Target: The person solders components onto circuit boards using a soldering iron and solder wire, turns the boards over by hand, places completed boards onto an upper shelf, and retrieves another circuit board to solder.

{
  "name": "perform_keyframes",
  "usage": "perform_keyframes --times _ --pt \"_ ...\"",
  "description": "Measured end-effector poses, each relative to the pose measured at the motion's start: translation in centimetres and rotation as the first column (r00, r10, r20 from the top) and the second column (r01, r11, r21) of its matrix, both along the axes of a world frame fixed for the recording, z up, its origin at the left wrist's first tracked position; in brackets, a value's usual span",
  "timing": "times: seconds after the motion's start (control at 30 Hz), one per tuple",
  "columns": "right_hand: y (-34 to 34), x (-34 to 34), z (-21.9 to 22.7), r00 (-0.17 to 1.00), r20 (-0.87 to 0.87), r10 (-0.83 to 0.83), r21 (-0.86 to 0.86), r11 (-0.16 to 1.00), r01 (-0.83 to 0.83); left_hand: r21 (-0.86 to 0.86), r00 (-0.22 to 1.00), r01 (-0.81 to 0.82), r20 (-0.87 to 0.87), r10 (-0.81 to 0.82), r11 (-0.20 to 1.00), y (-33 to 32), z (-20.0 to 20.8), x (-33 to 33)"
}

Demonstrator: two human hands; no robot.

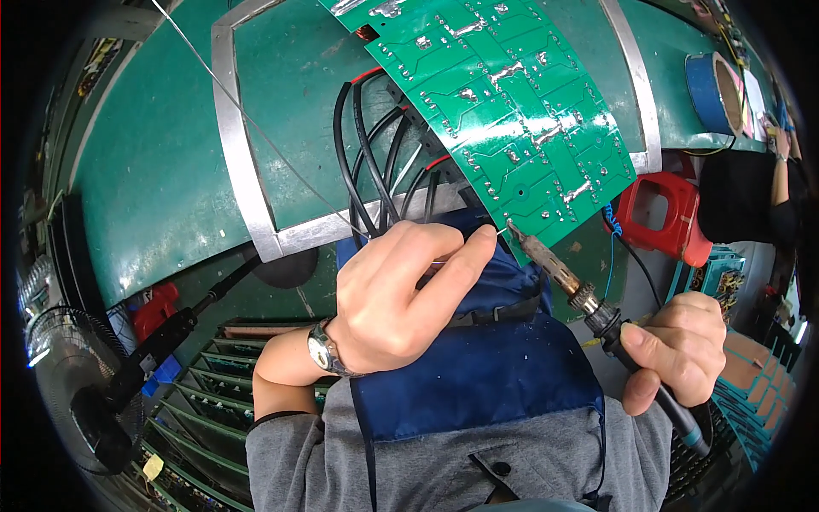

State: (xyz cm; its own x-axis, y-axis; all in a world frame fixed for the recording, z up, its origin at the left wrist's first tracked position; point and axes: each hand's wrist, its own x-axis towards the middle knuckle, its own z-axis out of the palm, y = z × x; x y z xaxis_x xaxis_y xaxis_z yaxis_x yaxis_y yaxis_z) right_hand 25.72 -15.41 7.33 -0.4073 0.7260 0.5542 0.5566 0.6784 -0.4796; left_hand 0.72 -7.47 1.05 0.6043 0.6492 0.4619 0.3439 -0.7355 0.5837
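A green circuit board (pixel 537 111), solder side up with shiny silver joints, reaches over the near edge of the bench. My left hand (pixel 397 294), wearing a wristwatch (pixel 322 350), pinches a thin solder wire (pixel 502 230) between thumb and forefinger. The wire comes down from the upper left, and its short free end meets the board's near corner. In my right hand (pixel 682 350) is a soldering iron (pixel 607 322), gripped by its black handle. Its tip points up-left and sits at the same corner, beside the wire end. Black cables (pixel 363 154) come out from beneath the board's left side.
A metal frame (pixel 247 179) lies on the green bench (pixel 162 162). At the right are a blue tape roll (pixel 705 92), a red stool (pixel 695 243) and another person's arm (pixel 781 175). A fan (pixel 77 384) and a rack of boards (pixel 200 401) stand lower left.
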Motion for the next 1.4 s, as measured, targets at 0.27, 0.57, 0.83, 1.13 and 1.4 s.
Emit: perform_keyframes --times 0.27,0.57,0.83,1.13,1.4 --pt "-0.4 -0.4 0.0 0.997 0.063 -0.047 0.059 0.997 0.044 0.117 0.996 0.014 -0.094 -0.003 0.993 0.2 0.6 0.1" --pt "-2.1 1.0 0.0 0.998 -0.058 -0.038 0.022 0.999 0.039 -0.077 0.996 0.076 0.058 -0.072 0.994 -1.3 0.3 0.3" --pt "-2.1 0.5 -0.2 1.0 0.028 0.0 0.085 0.996 -0.003 0.017 0.997 0.075 0.018 -0.075 0.997 -1.2 -0.2 0.9" --pt "-1.5 1.5 -0.1 1.0 0.004 0.014 0.032 0.999 -0.014 0.02 1.0 -0.013 -0.003 0.013 1.0 -1.0 0.4 0.9" --pt "-2.6 4.1 -1.8 0.723 -0.002 -0.691 0.434 0.65 0.623 -0.042 0.981 -0.19 0.015 0.191 0.981 -0.4 1.1 0.5"
